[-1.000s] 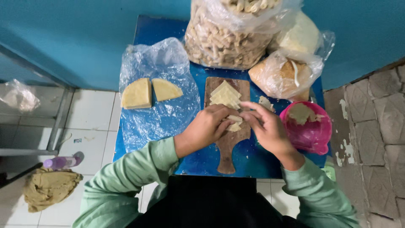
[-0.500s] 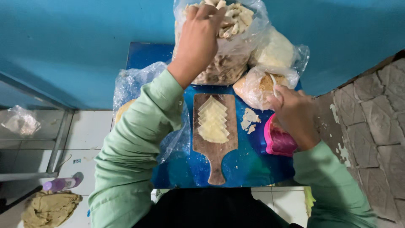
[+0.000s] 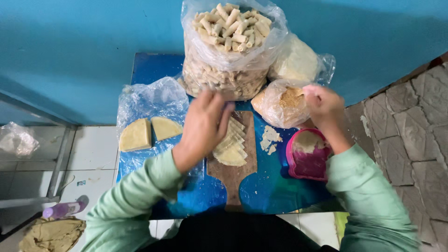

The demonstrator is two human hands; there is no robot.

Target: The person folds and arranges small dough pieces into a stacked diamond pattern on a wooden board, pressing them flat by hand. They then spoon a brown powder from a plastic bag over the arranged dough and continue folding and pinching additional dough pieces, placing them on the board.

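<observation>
On blue surface (image 3: 261, 196): left hand (image 3: 204, 122) open, empty, over board (image 3: 233, 170); wrappers (image 3: 232, 144) just right of it, stack running away from person. Right hand (image 3: 324, 106) farther off, at crumb bag (image 3: 282, 102), grip unclear.

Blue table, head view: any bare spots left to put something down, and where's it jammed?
Free patches on the blue table: the near strip between the wooden board handle and the pink container, and the far-left corner behind the clear plastic sheet. Crowded: the back edge, packed with the big bag of rolls and two smaller bags, with the right hand among them.
</observation>
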